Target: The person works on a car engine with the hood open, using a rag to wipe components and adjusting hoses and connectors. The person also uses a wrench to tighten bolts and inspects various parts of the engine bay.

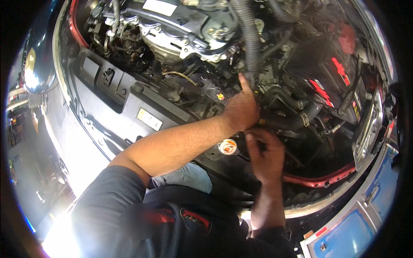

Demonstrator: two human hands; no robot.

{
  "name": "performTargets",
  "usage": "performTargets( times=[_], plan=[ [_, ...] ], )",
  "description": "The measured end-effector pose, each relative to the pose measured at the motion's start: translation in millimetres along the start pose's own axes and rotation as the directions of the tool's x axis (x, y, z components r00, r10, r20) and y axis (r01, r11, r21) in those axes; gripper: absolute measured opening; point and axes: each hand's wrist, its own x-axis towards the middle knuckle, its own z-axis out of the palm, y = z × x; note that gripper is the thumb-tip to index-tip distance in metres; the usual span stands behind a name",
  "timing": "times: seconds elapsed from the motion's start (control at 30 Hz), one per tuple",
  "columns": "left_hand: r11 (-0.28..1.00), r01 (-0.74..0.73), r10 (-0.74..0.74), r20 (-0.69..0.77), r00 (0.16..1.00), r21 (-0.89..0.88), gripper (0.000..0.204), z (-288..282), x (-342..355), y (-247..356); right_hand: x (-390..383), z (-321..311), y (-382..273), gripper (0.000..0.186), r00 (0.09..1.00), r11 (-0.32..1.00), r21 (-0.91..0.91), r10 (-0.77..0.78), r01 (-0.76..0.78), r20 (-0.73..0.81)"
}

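My left hand [242, 109] reaches over the front of the engine bay, its index finger stretched out toward the lower end of a ribbed black hose [250, 51]. The other fingers of that hand are mostly hidden beneath it. Just below, my right hand [267, 159] has its fingers curled and its thumb drawn in, close by a thick black radiator hose [284, 121]. Whatever its fingertips hold is hidden. Between my left forearm and right hand sits a round radiator cap [228, 146] with an orange and white top.
A black battery [320, 71] with red markings stands at the right. The engine [185, 26] fills the far side, and a black plastic panel [129, 96] with a yellow and white label lies left. A metal hose clamp [305, 119] circles the radiator hose. Red bodywork [320, 180] edges the near right.
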Motion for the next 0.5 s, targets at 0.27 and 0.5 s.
performTargets(
  times=[0.27,0.5],
  plan=[
    [0.992,-0.020,0.027,0.057,0.998,-0.128,0.096,-13,-5,4,23,0,9,0.019,0.982,0.988,0.156,0.041,-0.012,-0.186],
    [0.959,-0.146,0.066,-0.311,0.948,-0.242,0.048,-17,16,-16,23,11,22,0.022,0.979,0.962,-0.244,-0.156,0.121,-0.129]
  ],
)
